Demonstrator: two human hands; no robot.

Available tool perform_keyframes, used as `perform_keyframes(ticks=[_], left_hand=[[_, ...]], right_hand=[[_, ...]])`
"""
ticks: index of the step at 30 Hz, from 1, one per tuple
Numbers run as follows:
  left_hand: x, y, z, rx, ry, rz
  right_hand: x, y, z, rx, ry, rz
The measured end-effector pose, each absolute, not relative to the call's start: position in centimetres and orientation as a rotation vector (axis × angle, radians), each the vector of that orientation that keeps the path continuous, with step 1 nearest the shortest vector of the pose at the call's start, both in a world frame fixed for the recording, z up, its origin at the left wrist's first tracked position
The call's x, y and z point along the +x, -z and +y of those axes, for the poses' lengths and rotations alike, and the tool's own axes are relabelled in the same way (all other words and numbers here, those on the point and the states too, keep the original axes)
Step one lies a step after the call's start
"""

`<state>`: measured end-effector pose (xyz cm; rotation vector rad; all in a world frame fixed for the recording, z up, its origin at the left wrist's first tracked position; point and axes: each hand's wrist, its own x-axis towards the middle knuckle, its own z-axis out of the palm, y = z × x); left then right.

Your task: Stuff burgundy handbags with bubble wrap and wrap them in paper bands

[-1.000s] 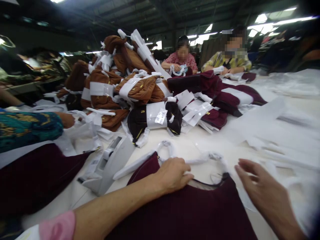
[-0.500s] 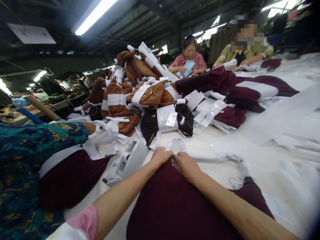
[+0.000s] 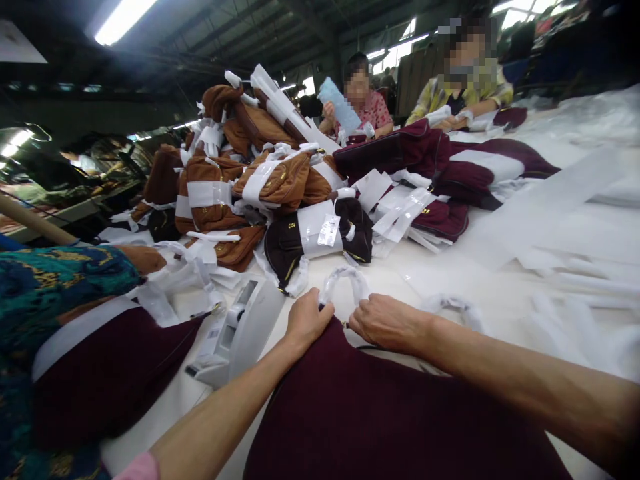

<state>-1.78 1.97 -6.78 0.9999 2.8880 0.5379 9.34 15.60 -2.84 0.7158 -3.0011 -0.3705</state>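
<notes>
"Burgundy bag [image 3: 385,420], spread out close to the wearer. Where does it lie from the left hand [image 3: 307,321]?"

"Mostly at five o'clock. That hand sits at the bag's upper tip, thumb and fingers closed on the cloth."

"And the right hand [image 3: 381,323]?"

"Just beside the other, at its three o'clock, with a small gap between them. From here the body of the bag spreads towards six. The fingers are curled tight, pinching at the edge of the bag's opening, next to a small gold-coloured fitting [image 3: 345,325]. Whether cloth or a zip pull is between the fingertips, I can't tell; the knuckles hide it."

"What's at twelve, past both?"

"Near them, a handle loop [image 3: 361,285] in white wrapping, resting on the white worktop [image 3: 415,267]. Beyond it, a dark bag [image 3: 285,240] with a white band round its middle."

"Anything off to the sides?"

"At nine from the left hand, near but apart, a grey tape dispenser [image 3: 255,323]. Farther out, between eight and nine, a second bag [image 3: 115,373] of the same burgundy, beside a co-worker's blue-green sleeve [image 3: 65,273]. Tan bags [image 3: 215,217] pile up at eleven, and folded burgundy ones [image 3: 395,157] lie at one."
</notes>
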Motion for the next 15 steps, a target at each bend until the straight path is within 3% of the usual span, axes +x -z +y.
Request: perform_keyframes(ticks=[5, 10, 13, 15], left_hand=[[-2.6, 7.3, 0.8, 1.069, -0.46, 2.885], [-2.9, 5.5, -0.1, 1.059, -0.382, 2.904], [0.6, 3.5, 1.6, 1.404, -0.386, 2.863], [3.7, 3.0, 3.1, 1.653, -0.295, 2.582]], right_hand=[[14.4, 3.6, 19.2, 0.883, 0.503, -2.928], [19.3, 5.0, 23.0, 0.717, 0.519, -2.934], [19.2, 4.6, 22.6, 0.731, 0.587, -2.897], [18.2, 3.8, 21.9, 0.791, 0.59, -2.893]])
